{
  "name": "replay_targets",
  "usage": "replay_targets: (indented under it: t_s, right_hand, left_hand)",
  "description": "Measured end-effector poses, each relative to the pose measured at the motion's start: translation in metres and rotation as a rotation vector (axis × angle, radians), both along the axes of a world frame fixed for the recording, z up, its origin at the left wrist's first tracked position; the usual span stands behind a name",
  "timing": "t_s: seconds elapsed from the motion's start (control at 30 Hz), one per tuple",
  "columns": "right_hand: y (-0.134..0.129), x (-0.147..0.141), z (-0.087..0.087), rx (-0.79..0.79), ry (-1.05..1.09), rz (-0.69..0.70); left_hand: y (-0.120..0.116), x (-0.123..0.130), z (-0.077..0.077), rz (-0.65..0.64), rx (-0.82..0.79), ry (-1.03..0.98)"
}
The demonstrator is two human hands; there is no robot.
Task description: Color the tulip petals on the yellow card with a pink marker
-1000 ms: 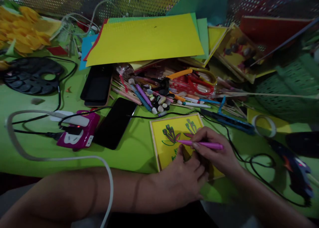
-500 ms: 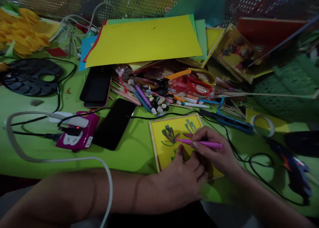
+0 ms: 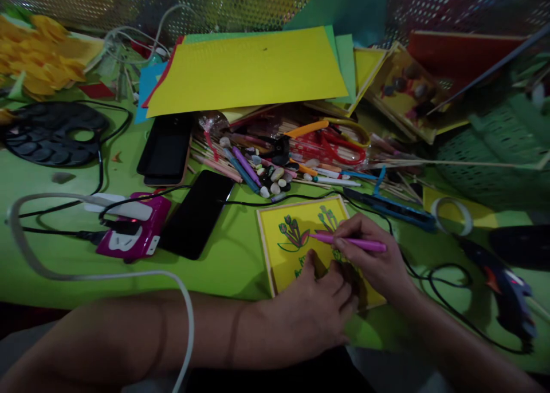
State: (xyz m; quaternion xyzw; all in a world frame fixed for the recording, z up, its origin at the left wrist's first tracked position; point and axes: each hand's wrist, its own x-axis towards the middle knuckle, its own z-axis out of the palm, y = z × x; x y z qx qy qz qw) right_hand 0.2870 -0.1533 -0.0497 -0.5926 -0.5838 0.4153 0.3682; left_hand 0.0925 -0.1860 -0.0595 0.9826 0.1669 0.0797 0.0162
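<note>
A yellow card [image 3: 275,221] in a thin pale wooden frame lies on the green table, with green-outlined flowers and leaves drawn on it. My right hand [image 3: 372,252] pinches a pink marker [image 3: 365,244], whose tip is at the pink-coloured leaf of the upper left flower [image 3: 292,232]. Flat on the lower part of the card rests my left hand [image 3: 311,307], its fingers apart and holding nothing. It covers part of the drawings.
Left of the card lie a black phone [image 3: 200,212] and a magenta power adapter [image 3: 137,227] with cables. Behind are pebbles [image 3: 277,178], pens, red scissors [image 3: 344,146] and stacked coloured paper [image 3: 253,72]. A glue gun [image 3: 501,290], tape roll [image 3: 453,215] and box cutter [image 3: 391,209] are rightward.
The pink marker's tip has shifted slightly up and right along the leaf, together with my right hand. My left hand has stayed in place.
</note>
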Motion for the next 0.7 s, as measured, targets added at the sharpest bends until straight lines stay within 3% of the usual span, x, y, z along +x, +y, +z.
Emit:
replay_targets:
  t_s: [0.7]
  right_hand:
    - [-0.0023,0.0014,0.0015,-0.040,0.000,0.117]
  left_hand:
    - [-0.0027,0.0003,-0.0023,0.010,-0.021,0.001]
